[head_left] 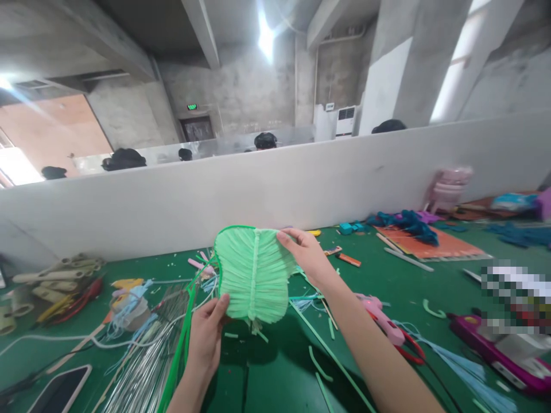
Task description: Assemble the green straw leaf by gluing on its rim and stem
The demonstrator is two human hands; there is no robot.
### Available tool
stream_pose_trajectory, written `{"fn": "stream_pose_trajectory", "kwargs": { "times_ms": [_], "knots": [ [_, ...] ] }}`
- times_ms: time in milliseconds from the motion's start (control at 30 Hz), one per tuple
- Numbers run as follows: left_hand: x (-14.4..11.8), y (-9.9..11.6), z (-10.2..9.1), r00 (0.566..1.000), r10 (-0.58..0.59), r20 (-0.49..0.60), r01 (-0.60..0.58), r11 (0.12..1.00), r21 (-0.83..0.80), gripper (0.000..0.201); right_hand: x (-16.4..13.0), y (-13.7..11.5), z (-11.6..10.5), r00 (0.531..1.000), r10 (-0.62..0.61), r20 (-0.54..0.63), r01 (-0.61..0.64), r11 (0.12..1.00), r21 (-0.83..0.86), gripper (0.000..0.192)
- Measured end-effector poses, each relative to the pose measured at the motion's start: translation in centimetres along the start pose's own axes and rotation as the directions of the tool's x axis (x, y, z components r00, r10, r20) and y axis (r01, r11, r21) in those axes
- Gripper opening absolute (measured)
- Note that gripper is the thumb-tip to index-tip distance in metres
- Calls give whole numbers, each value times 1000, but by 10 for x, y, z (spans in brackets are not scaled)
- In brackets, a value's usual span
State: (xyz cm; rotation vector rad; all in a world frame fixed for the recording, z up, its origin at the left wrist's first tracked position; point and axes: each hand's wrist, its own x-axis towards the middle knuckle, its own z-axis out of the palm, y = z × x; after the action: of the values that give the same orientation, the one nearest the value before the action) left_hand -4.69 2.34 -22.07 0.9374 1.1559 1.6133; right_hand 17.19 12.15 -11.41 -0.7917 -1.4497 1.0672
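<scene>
Both hands grasp the green paper leaf (255, 272) above the green table (275, 367): left hand (206, 335) pinching its lower edge, right hand (305, 255) its upper right edge.

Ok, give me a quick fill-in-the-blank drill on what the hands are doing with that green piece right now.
1. Both hands hold up a light ____ pleated paper leaf above the table.
2. The left hand grips the leaf's ____ edge.
3. The right hand pinches its upper ____ edge.
4. A pink glue gun lies on the table under the ____ forearm.

Missing words: green; lower; right; right
</scene>
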Motion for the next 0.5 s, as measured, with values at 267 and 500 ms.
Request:
{"fn": "stream_pose_trajectory", "kwargs": {
  "times_ms": [267,500],
  "knots": [
    [-3,-3,6,999,-27,30,24,996,87,25,2,13,-10,998,49,-41,-49,999,-18,47],
    [4,-11,-6,990,-116,83,101,980,172,25,6,25,-13,995,102,-13,-103,992,-77,34]
  ]
}}
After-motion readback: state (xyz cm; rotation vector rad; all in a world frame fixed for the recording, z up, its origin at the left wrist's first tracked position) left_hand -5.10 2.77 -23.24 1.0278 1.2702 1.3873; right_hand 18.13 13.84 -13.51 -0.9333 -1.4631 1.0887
